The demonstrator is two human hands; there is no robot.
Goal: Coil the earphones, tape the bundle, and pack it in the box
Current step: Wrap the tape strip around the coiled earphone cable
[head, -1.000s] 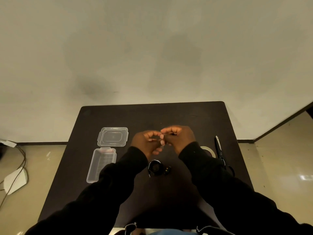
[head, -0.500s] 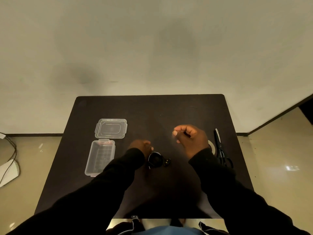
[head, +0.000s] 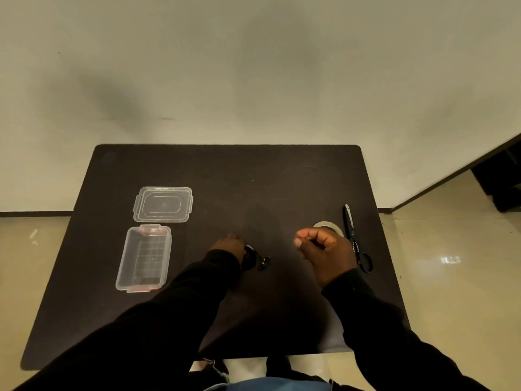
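Evidently steadying the bundle for taping, the left hand (head: 229, 246) presses on the coiled earphones (head: 255, 259) at mid-table near the front edge; the right hand (head: 324, 251) hovers apart, fingers curled, contents unclear.

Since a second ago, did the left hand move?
Yes. The left hand came down from its meeting with the right hand to the coiled black earphones, which lie right of the clear plastic box.
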